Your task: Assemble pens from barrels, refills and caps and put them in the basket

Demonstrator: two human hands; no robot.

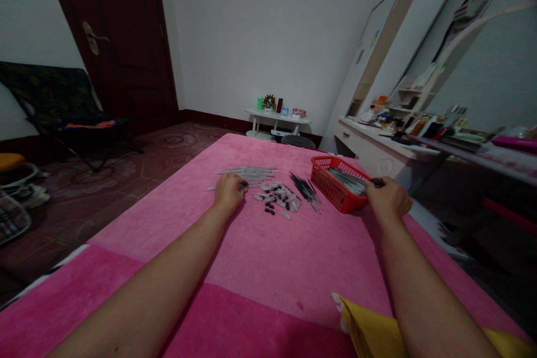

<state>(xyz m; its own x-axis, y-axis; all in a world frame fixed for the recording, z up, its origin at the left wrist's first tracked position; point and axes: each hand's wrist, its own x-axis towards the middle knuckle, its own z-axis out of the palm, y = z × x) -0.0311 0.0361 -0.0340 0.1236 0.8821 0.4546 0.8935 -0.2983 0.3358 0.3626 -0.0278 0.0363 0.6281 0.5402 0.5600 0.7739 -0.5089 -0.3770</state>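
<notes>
My left hand (229, 194) rests on the pink cloth with bent fingers, at the near side of a row of pale pen barrels (251, 172). A small dark bit shows at its fingertips. Right of it lies a loose pile of small clear and black pen parts (279, 196), then a bundle of thin black refills (305, 189). A red plastic basket (344, 202) holds long grey pens (346, 178). My right hand (389, 200) is closed at the basket's right end, a dark piece (376, 182) at its fingertips. The fingers hide most of what it holds.
The pink cloth (268, 263) covers the table. Yellow fabric (369, 327) lies at the near right, under my right forearm. A dressing table (377, 142) with bottles stands to the right. A low white stand (277, 117) is at the far wall, a folding chair (62, 100) at left.
</notes>
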